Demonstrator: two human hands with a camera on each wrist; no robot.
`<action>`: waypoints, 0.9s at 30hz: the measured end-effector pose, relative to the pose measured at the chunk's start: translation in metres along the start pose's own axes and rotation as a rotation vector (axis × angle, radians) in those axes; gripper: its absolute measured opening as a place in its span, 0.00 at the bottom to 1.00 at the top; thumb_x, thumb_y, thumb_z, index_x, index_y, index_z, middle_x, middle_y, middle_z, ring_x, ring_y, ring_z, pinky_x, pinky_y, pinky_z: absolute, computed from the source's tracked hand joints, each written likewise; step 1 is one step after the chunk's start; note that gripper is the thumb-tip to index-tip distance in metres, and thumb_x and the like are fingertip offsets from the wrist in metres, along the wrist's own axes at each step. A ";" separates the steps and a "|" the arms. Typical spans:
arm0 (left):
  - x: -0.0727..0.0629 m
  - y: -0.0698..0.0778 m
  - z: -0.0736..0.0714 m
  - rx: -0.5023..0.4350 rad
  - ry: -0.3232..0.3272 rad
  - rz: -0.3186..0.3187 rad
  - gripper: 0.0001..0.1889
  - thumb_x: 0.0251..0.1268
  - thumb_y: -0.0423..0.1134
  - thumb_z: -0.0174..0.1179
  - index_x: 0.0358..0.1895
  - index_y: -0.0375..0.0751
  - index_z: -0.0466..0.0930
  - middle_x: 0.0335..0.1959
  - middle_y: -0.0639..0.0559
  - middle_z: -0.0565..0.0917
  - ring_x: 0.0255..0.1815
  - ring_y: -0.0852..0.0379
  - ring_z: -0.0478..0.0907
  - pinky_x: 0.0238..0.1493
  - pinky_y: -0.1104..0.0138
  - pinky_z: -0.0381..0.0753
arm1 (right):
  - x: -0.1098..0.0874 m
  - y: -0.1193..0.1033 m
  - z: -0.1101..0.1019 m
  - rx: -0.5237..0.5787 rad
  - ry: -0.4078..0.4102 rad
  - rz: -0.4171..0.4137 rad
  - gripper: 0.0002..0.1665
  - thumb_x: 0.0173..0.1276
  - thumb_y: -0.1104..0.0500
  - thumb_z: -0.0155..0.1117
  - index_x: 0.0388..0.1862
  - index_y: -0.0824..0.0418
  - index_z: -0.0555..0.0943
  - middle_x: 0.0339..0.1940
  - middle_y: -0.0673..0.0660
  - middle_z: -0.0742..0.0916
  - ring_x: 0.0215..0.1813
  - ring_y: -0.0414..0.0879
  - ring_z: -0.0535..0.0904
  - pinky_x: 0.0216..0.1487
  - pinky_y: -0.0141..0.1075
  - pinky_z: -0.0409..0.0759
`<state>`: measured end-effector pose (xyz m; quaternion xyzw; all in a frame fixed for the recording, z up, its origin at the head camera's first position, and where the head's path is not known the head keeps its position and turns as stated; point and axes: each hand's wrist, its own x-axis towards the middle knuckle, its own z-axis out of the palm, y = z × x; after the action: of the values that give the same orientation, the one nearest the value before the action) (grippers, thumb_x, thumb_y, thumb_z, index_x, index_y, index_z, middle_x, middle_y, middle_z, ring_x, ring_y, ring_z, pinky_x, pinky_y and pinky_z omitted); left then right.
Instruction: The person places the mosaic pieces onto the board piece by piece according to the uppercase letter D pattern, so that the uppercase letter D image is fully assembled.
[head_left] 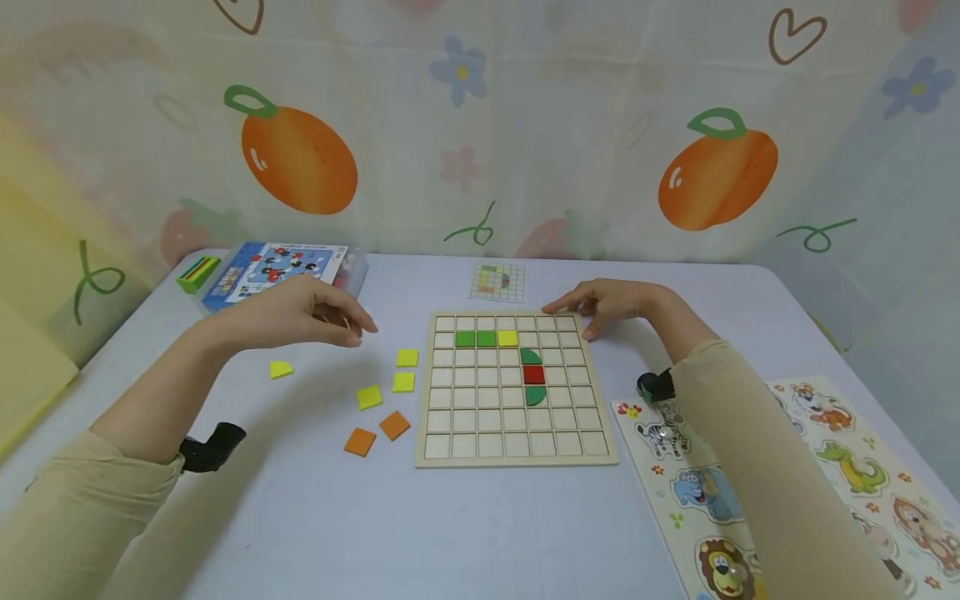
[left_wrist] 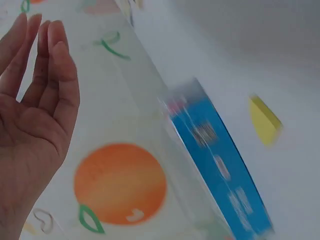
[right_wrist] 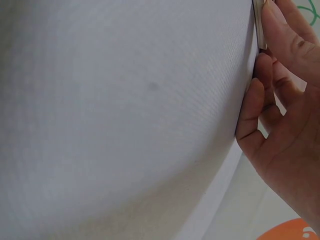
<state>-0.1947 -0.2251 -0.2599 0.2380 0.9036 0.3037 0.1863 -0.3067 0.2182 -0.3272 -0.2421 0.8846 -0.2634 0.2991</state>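
A wooden grid board [head_left: 517, 460] lies on the table. Seated in its cells are two green squares [head_left: 465, 338], a yellow square [head_left: 507, 338], a red square [head_left: 533, 374] and two green rounded pieces [head_left: 536, 396]. My right hand [head_left: 611, 300] holds the board's far right corner between thumb and forefinger; the right wrist view shows the thumb [right_wrist: 285, 30] against its edge. My left hand [head_left: 303, 315] hovers left of the board with loosely bent fingers and nothing in them. Below it are loose yellow squares [head_left: 403, 382], orange squares [head_left: 360, 442] and a yellow rounded piece [head_left: 281, 369].
A small pattern card [head_left: 498, 282] lies behind the board. At the back left stand a blue boxed set [head_left: 285, 271] and a small green block [head_left: 198, 273]. An animal puzzle board [head_left: 675, 517] lies on the right, partly under my right sleeve.
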 end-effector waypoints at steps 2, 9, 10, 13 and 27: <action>-0.007 -0.013 -0.005 0.024 -0.013 -0.041 0.12 0.63 0.43 0.67 0.48 0.48 0.86 0.43 0.48 0.88 0.42 0.58 0.83 0.44 0.68 0.82 | 0.000 0.001 0.000 0.004 0.001 0.006 0.42 0.53 0.64 0.76 0.69 0.52 0.74 0.57 0.61 0.74 0.50 0.52 0.65 0.47 0.38 0.63; -0.024 -0.060 -0.015 0.067 -0.072 -0.120 0.12 0.59 0.39 0.69 0.47 0.47 0.87 0.43 0.52 0.87 0.43 0.66 0.80 0.44 0.71 0.80 | 0.002 0.005 0.002 0.010 -0.007 -0.034 0.42 0.53 0.64 0.76 0.69 0.55 0.74 0.52 0.60 0.74 0.46 0.51 0.65 0.44 0.37 0.63; -0.025 -0.066 -0.016 0.065 -0.077 -0.125 0.12 0.58 0.38 0.69 0.46 0.47 0.87 0.43 0.52 0.88 0.44 0.66 0.80 0.44 0.72 0.80 | 0.001 0.005 0.002 0.007 -0.005 -0.030 0.42 0.53 0.64 0.76 0.69 0.54 0.74 0.53 0.60 0.73 0.47 0.51 0.65 0.45 0.37 0.64; -0.029 -0.080 -0.017 0.062 -0.081 -0.129 0.12 0.57 0.37 0.69 0.46 0.47 0.86 0.44 0.52 0.87 0.47 0.63 0.81 0.45 0.72 0.80 | 0.000 0.003 0.002 0.003 0.002 -0.009 0.42 0.53 0.63 0.76 0.69 0.53 0.74 0.55 0.61 0.74 0.50 0.51 0.65 0.46 0.37 0.64; -0.030 -0.107 -0.012 0.063 -0.086 -0.202 0.18 0.56 0.39 0.70 0.51 0.44 0.84 0.48 0.50 0.85 0.49 0.56 0.77 0.44 0.71 0.78 | 0.001 0.003 0.001 0.039 -0.015 -0.066 0.42 0.53 0.65 0.75 0.68 0.57 0.74 0.49 0.59 0.73 0.43 0.50 0.64 0.41 0.36 0.61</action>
<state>-0.2098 -0.3220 -0.3128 0.1641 0.9233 0.2441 0.2469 -0.3080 0.2197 -0.3300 -0.2674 0.8685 -0.2884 0.3017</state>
